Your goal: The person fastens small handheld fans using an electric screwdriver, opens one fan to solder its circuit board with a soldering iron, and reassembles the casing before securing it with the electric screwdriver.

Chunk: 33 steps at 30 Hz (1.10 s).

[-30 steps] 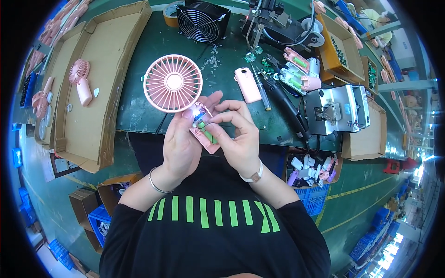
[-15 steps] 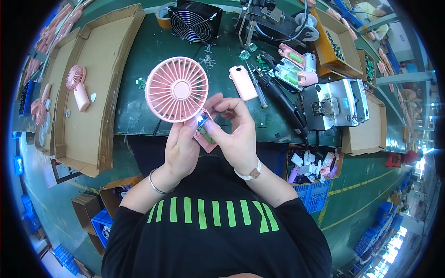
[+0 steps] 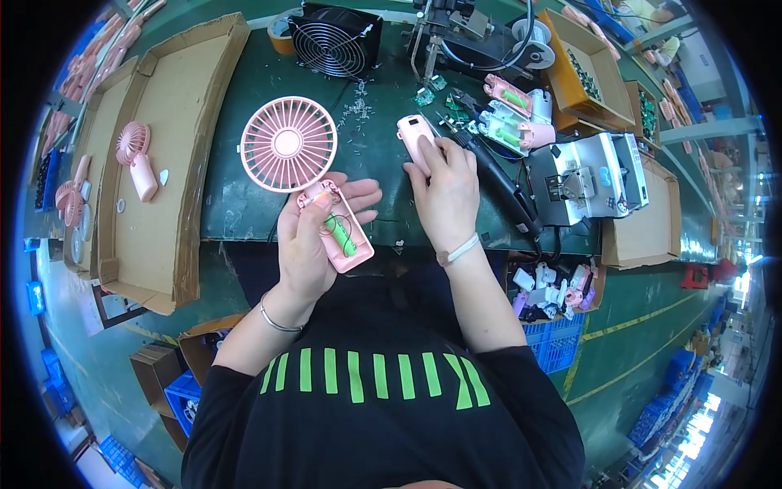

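My left hand (image 3: 308, 236) holds a pink handheld fan (image 3: 287, 143) by its handle, thumb across the top of it. The handle lies open toward me, showing a green battery cell (image 3: 340, 235) and thin wires; the round grille points away over the bench. To the right, my right hand (image 3: 445, 191) grips a pink handle cover (image 3: 415, 134) that rests on the green bench, its upper end with a dark slot showing past my fingers. Just beside that hand lies a black cylindrical tool (image 3: 505, 187) with a cable.
A grey metal device (image 3: 582, 183) stands at the right. Behind it are opened fan handles (image 3: 509, 122) and a box of circuit boards (image 3: 590, 69). At the back sits a black cooling fan (image 3: 336, 41). A cardboard tray (image 3: 175, 163) with a pink fan is at the left.
My right hand has left the fan and moved right onto the pink cover. The fan has shifted slightly left in my left hand, and its open handle now shows the battery.
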Each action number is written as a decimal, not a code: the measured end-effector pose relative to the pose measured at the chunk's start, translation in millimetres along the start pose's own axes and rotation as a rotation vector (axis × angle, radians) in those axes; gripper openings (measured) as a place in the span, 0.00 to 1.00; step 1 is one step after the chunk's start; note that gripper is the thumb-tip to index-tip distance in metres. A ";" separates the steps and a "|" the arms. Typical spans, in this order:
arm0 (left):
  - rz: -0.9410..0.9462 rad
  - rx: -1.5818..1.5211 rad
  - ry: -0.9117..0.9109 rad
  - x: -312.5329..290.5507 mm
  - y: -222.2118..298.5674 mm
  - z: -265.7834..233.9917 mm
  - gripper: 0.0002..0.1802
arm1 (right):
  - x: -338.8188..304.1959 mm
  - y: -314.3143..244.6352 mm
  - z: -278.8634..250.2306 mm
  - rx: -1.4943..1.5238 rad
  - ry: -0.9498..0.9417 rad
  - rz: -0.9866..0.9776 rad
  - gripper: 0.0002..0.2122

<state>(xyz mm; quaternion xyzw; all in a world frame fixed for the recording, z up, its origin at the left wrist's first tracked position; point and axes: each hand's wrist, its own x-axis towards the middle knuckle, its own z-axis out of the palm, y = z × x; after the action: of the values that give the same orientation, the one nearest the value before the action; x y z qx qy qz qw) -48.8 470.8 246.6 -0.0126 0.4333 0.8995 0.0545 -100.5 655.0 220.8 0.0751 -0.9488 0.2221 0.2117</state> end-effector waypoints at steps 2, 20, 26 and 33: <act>-0.021 -0.023 0.013 0.6 0.8 0.2 0.19 | 0.6 0.3 -3.2 -0.003 0.004 0.016 0.17; 0.184 0.032 0.113 7.2 -15.2 3.1 0.24 | -42.6 -73.5 -29.3 0.723 -0.008 -0.040 0.22; 0.117 0.028 0.149 3.9 -13.1 6.5 0.22 | -45.1 -76.5 -23.5 0.721 -0.059 -0.084 0.23; 0.128 0.135 0.076 0.5 -20.1 -0.3 0.19 | -53.6 -73.9 -21.8 0.644 -0.093 -0.085 0.23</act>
<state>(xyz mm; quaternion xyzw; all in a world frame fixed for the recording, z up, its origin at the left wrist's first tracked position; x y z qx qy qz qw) -47.1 483.0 230.8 -0.0153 0.4945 0.8689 -0.0190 -26.8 601.7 244.0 0.1875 -0.8346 0.4979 0.1426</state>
